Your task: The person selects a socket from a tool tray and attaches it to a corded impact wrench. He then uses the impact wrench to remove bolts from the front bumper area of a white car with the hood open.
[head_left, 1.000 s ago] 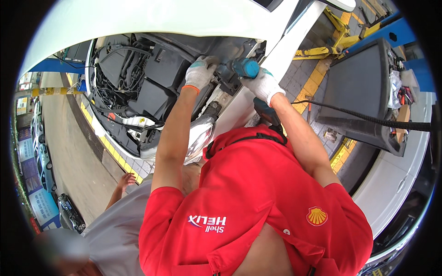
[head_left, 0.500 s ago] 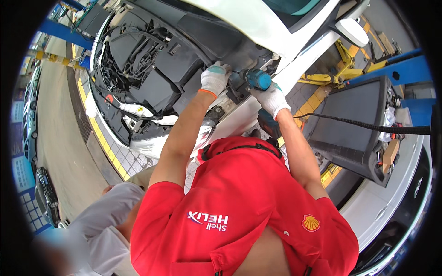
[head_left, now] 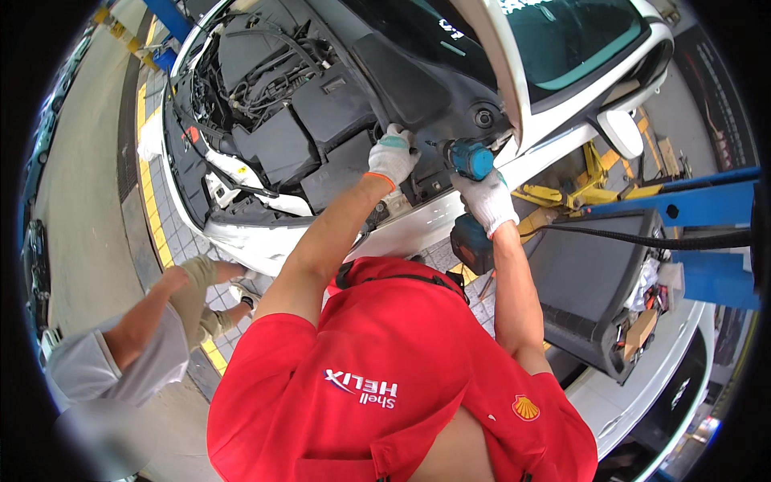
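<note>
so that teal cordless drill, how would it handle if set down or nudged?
The drill is probably bottom-heavy: a bulky battery pack hangs below the right hand. It would likely stand on that flat base, tip if knocked, and hardly roll.

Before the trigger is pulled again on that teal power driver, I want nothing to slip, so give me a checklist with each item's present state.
1. Right hand gripping the teal power driver: ok.
2. Left hand braced on the black cowl panel: ok.
3. Both hands gloved: ok.
4. Driver bit seated on its fastener: cannot tell, too small to see.
5. Raised hood held securely: cannot tell.
6. Co-worker in grey away from the tool: ok.
</note>
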Action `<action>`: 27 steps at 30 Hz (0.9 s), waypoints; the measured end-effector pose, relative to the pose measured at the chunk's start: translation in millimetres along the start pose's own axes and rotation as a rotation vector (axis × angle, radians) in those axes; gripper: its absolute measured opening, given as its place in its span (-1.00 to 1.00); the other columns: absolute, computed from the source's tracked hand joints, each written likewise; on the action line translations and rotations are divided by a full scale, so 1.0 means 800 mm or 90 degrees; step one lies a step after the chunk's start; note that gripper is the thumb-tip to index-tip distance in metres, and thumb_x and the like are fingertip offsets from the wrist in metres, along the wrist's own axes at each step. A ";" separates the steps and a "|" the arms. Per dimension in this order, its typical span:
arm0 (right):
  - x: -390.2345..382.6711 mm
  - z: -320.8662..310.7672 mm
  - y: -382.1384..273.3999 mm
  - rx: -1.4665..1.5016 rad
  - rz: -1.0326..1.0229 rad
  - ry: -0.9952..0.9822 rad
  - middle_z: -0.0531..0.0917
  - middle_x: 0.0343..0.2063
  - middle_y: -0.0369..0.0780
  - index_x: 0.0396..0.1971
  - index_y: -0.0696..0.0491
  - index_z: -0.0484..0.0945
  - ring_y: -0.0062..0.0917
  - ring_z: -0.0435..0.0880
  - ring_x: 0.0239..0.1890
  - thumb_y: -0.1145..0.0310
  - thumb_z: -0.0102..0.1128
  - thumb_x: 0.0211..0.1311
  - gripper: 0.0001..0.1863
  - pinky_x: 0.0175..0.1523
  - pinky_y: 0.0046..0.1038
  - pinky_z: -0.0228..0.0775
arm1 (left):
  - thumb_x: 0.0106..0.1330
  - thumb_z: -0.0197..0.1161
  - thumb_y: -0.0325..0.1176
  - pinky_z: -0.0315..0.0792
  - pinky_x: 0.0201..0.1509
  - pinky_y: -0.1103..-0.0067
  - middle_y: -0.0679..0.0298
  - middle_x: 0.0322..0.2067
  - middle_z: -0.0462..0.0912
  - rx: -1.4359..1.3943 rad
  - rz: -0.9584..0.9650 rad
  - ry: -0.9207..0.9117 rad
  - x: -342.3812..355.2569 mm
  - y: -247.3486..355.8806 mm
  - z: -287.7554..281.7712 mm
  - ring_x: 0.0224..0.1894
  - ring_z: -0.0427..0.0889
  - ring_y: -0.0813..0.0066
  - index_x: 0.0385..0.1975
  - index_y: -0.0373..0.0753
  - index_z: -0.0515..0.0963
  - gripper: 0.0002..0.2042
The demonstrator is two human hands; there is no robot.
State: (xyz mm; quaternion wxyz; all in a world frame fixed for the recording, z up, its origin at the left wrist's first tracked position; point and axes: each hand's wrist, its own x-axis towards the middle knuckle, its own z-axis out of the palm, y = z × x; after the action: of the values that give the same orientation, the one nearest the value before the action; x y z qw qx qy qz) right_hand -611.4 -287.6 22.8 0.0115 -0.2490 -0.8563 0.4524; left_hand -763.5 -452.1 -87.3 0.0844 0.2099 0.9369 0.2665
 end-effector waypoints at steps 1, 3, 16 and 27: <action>-0.008 -0.005 -0.018 0.011 0.032 -0.029 0.64 -0.62 -0.26 -0.29 0.09 0.68 -0.47 0.63 -0.58 0.18 0.46 0.24 -0.72 -0.34 -0.30 0.54 | 0.39 0.41 -0.18 0.63 0.24 0.17 0.12 0.23 0.59 -0.044 -0.004 0.050 -0.004 0.000 0.009 0.16 0.70 -0.05 -0.01 -0.12 0.74 -0.73; 0.001 -0.004 -0.010 -0.024 -0.004 -0.017 0.63 -0.63 -0.30 -0.34 0.11 0.68 -0.56 0.59 -0.61 0.20 0.46 0.28 -0.73 -0.43 -0.40 0.45 | 0.38 0.41 -0.19 0.63 0.24 0.17 0.12 0.22 0.60 -0.066 -0.004 0.091 -0.002 -0.005 0.024 0.17 0.69 -0.05 -0.02 -0.12 0.75 -0.74; 0.021 -0.022 -0.055 -0.080 0.103 -0.114 0.62 -0.66 -0.27 -0.46 0.17 0.66 -0.55 0.61 -0.63 0.22 0.47 0.21 -0.70 -0.43 -0.39 0.51 | 0.34 0.41 -0.17 0.55 0.36 0.26 0.30 0.25 0.62 -0.075 0.079 0.155 -0.026 -0.017 0.027 0.29 0.62 0.14 0.03 -0.08 0.77 -0.69; 0.039 -0.009 -0.072 -0.106 0.099 -0.174 0.60 -0.65 -0.28 -0.42 0.15 0.66 -0.55 0.57 -0.63 0.26 0.49 0.20 -0.74 -0.46 -0.41 0.47 | 0.31 0.42 -0.14 0.49 0.41 0.28 0.35 0.32 0.56 -0.102 0.040 0.112 -0.025 -0.016 0.020 0.37 0.55 0.21 0.09 -0.03 0.76 -0.64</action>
State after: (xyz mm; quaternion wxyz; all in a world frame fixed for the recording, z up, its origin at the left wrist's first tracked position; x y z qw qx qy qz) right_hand -660.6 -295.6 65.3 -0.1604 -0.2507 -0.8627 0.4087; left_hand -746.0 -463.4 -106.5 0.0099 0.2078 0.9094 0.3601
